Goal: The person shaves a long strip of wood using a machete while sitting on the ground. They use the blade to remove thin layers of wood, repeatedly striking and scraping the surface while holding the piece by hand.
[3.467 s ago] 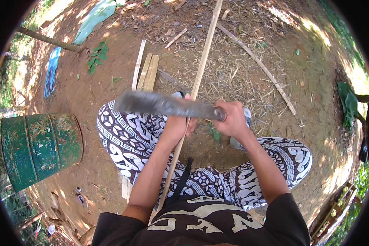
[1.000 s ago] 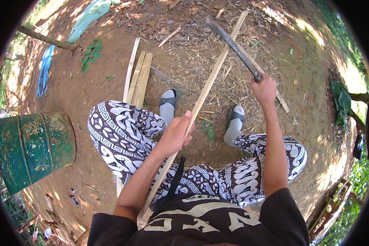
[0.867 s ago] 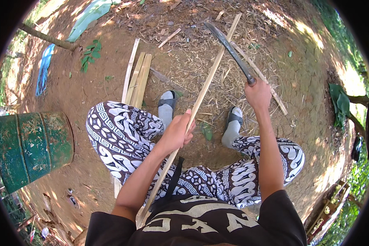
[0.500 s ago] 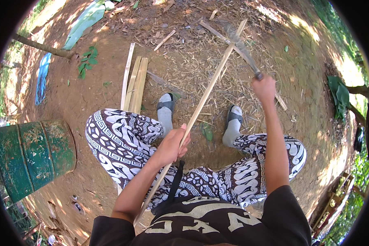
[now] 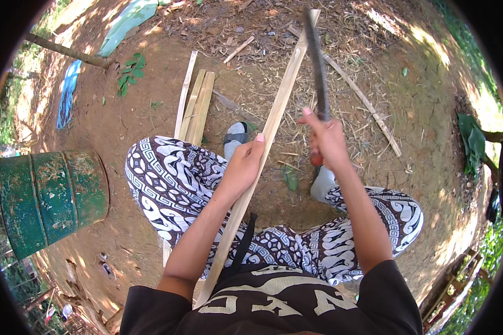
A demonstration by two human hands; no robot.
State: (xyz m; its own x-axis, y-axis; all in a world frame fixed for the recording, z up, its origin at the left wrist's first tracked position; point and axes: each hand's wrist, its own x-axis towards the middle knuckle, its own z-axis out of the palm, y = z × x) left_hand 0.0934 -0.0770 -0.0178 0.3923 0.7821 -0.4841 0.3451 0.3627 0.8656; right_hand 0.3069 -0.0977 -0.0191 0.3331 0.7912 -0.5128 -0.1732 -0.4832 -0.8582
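Note:
My left hand (image 5: 245,166) is closed round a long pale bamboo strip (image 5: 281,106), thumb along its upper face. The strip slants from beside my body up to the far shavings, its broad side showing. In my right hand (image 5: 330,144) is a machete (image 5: 318,70), its reddish handle end poking out below the fist. The dark blade points away from me, just right of the strip; near the far end the two overlap in view, and whether they touch I cannot tell.
Several cut strips (image 5: 198,114) lie beyond my left knee. Another strip (image 5: 366,103) rests at right among curly shavings (image 5: 251,67). A rusty green drum (image 5: 53,195) stands at left. Near it are a leafy sprig (image 5: 131,72), a blue sheet (image 5: 69,95) and a branch (image 5: 67,51).
My right hand has moved left and nearer, swinging the machete from crossing the strip to pointing away. The bamboo strip has turned to show its broad face, and my left hand has shifted slightly farther out.

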